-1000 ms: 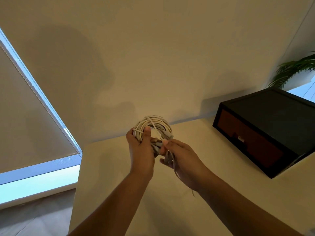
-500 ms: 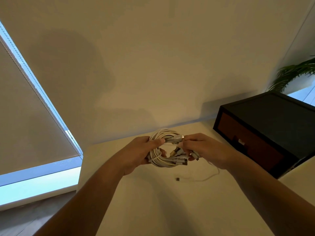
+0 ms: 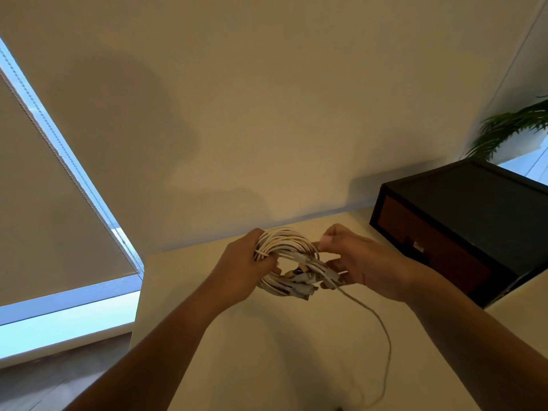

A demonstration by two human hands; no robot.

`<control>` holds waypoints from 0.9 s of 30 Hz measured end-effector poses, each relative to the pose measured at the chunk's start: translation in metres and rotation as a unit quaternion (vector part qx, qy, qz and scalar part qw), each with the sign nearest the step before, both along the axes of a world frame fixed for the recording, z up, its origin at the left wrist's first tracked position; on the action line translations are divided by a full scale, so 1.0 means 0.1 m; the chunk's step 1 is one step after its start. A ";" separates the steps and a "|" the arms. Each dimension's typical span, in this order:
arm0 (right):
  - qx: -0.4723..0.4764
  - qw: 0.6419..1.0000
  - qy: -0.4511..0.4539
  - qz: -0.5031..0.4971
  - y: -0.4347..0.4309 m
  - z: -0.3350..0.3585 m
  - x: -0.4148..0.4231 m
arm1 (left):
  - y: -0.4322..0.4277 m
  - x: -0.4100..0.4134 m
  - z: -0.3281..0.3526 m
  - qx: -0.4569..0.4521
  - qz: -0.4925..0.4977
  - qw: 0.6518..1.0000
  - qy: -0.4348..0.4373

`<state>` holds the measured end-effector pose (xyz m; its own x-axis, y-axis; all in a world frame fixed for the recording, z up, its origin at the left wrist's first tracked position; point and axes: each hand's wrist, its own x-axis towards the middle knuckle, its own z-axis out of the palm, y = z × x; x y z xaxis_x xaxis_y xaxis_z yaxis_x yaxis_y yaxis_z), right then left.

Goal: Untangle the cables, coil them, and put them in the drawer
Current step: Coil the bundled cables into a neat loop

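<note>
So I'm mid-coil here. The white cable bundle (image 3: pixel 284 247) is up off the table (image 3: pixel 237 351), over its far end. My left hand (image 3: pixel 246 271) is wrapped round the 9 o'clock side of the loop, and my right hand (image 3: pixel 364 268) has fingers curled round the 3 o'clock side, thumb and finger pinching where the plugs bunch up. One loose tail (image 3: pixel 382 327) drops from the coil at about 5 o'clock and trails over the tabletop toward me; I can't see where its end lands. I'd say the untangling is mostly done and the coiling isn't. Next up is winding that tail in without the loops springing apart, then freeing a hand for the drawer. The drawer box (image 3: pixel 474 203) sits at 3 o'clock from my hands, well apart, and its drawer front (image 3: pixel 430 250) looks closed. Room-wise, the table edge is near at 9 o'clock with floor below it, the wall is close at 12, and there's open tabletop at 6.
</note>
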<state>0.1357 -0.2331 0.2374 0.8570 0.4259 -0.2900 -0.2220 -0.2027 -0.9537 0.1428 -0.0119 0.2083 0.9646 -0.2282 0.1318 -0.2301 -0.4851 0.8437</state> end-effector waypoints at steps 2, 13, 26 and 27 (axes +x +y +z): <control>0.001 1.000 0.006 -0.029 0.01 -0.02 0.04 | -0.01 -0.01 0.02 0.009 -0.007 1.000 -0.023; -0.129 0.986 0.013 0.105 0.09 -0.06 0.20 | -0.10 -0.07 0.10 0.186 -0.135 0.955 -0.189; -0.362 0.806 -0.456 0.105 0.17 -0.23 0.25 | -0.04 -0.06 -0.03 0.270 -0.183 0.927 -0.184; -0.374 0.793 -0.471 0.103 0.17 -0.24 0.25 | -0.04 -0.05 -0.02 0.268 -0.184 0.929 -0.178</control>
